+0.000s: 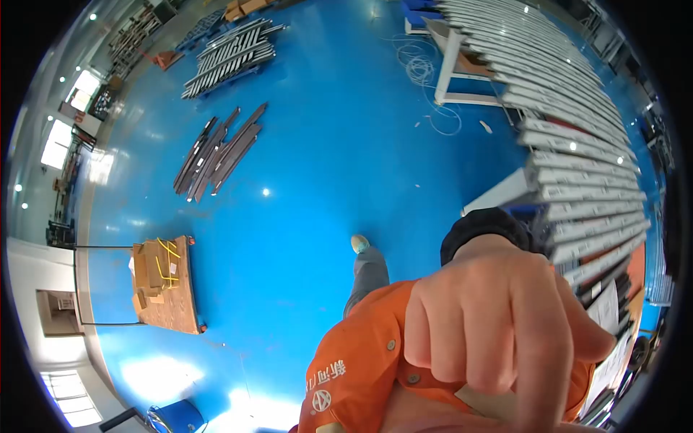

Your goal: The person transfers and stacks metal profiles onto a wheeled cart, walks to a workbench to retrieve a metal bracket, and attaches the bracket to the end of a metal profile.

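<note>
My right hand [498, 317] is very close to the camera at the lower right, its back facing me. A black cuff [482, 225] rings its wrist. Several fingers are curled in, while the index finger stretches down past the bottom edge, so its tip is cut off. The thumb sticks out to the right. Nothing shows in the hand, though the palm is hidden. Behind it is my orange top [354, 353] with white print and buttons. My left hand is out of view; a strip of skin at the bottom edge cannot be made out.
Long pale metal profiles [577, 191] lie in rows on stands at right. Dark bars [220, 151] and a stack of silver profiles [234, 54] rest on the blue floor [289, 202]. At left stands a wooden cart [173, 310] carrying cardboard. Thin cable [419, 68] lies coiled near a white stand.
</note>
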A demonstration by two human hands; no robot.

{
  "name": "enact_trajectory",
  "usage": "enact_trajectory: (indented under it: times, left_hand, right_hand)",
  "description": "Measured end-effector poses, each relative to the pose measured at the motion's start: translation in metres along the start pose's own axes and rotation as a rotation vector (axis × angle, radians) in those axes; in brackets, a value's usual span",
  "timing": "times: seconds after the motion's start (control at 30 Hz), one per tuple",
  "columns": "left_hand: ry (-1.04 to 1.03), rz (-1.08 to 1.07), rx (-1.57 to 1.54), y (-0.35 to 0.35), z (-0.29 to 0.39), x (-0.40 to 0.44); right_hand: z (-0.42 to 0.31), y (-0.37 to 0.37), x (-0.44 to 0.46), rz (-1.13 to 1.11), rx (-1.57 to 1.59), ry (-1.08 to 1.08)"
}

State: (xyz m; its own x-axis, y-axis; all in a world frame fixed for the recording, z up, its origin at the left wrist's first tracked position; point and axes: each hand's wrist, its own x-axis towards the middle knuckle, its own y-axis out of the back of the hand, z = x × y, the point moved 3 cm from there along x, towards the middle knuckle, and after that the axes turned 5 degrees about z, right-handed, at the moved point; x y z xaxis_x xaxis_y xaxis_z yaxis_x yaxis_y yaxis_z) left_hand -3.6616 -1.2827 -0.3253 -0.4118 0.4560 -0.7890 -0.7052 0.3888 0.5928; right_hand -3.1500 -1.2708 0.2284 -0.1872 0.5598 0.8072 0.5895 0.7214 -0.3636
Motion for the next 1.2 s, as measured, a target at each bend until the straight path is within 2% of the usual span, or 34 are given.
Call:
enact_trajectory:
  times: [0.07, 0.13, 0.23, 0.3, 0.37, 0.4, 0.47, 0.53, 0.57, 0.6, 0.63, 0.67, 0.7, 0.73, 0.83, 0.93, 1.07, 1.2]
  left_hand:
    - [-0.055, -0.043, 0.037, -0.017, 0.076, 0.015]
    - [-0.186, -0.067, 0.085, -0.03, 0.181, 0.024]
    - [-0.499, -0.036, 0.146, -0.041, 0.385, 0.025]
    - [-0.772, 0.001, 0.132, -0.049, 0.555, -0.002]
    - [-0.941, -0.072, 0.043, -0.043, 0.72, -0.09]
    - [-1.021, -0.089, 0.046, -0.049, 0.789, -0.107]
    - [-1.151, -0.076, 0.053, -0.059, 0.907, -0.141]
    - [-1.197, -0.207, -0.25, -0.078, 0.991, -0.129]
    - [-1.104, -0.353, -0.425, -0.089, 1.019, -0.116]
    - [-1.037, -0.37, -0.422, -0.094, 1.038, -0.11]
    - [-1.072, -0.323, -0.362, -0.1, 1.047, -0.105]
    - [-0.961, -0.257, -0.296, -0.108, 1.037, -0.051]
    - [-0.923, -0.027, 0.03, -0.108, 1.029, -0.036]
    - [-0.836, 0.047, 0.224, -0.11, 1.016, -0.013]
    - [-0.471, -0.036, 0.272, -0.117, 0.978, 0.043]
    - [-0.235, -0.07, 0.269, -0.134, 0.988, 0.067]
    - [-0.119, -0.106, 0.265, -0.162, 1.084, 0.087]
    - [-0.29, -0.089, 0.275, -0.186, 1.272, 0.112]
  right_hand:
    - [-0.001, 0.062, 0.026, -0.015, -0.023, -0.016]
    - [-0.009, 0.12, 0.054, -0.017, -0.067, -0.028]
    - [-0.04, 0.202, 0.083, 0.021, -0.204, -0.006]
    - [-0.067, 0.26, 0.085, 0.151, -0.326, -0.028]
    - [-0.087, 0.32, 0.081, 0.308, -0.426, -0.07]
    - [-0.094, 0.349, 0.081, 0.367, -0.462, -0.091]
    - [-0.104, 0.412, 0.091, 0.386, -0.495, -0.089]
    - [-0.111, 0.474, 0.112, 0.294, -0.412, -0.16]
    - [-0.116, 0.505, 0.122, 0.283, -0.386, -0.184]
    - [-0.121, 0.536, 0.138, 0.247, -0.345, -0.212]
    - [-0.126, 0.568, 0.154, 0.216, -0.304, -0.228]
    - [-0.129, 0.599, 0.17, 0.175, -0.261, -0.232]
    - [-0.132, 0.632, 0.188, 0.133, -0.213, -0.235]
    - [-0.133, 0.663, 0.207, 0.087, -0.157, -0.249]
    - [-0.128, 0.754, 0.259, -0.022, -0.004, -0.319]
    - [-0.12, 0.843, 0.301, -0.096, 0.128, -0.4]
    - [-0.122, 0.964, 0.352, -0.161, 0.219, -0.447]
    - [-0.144, 1.083, 0.403, -0.181, 0.35, -0.506]
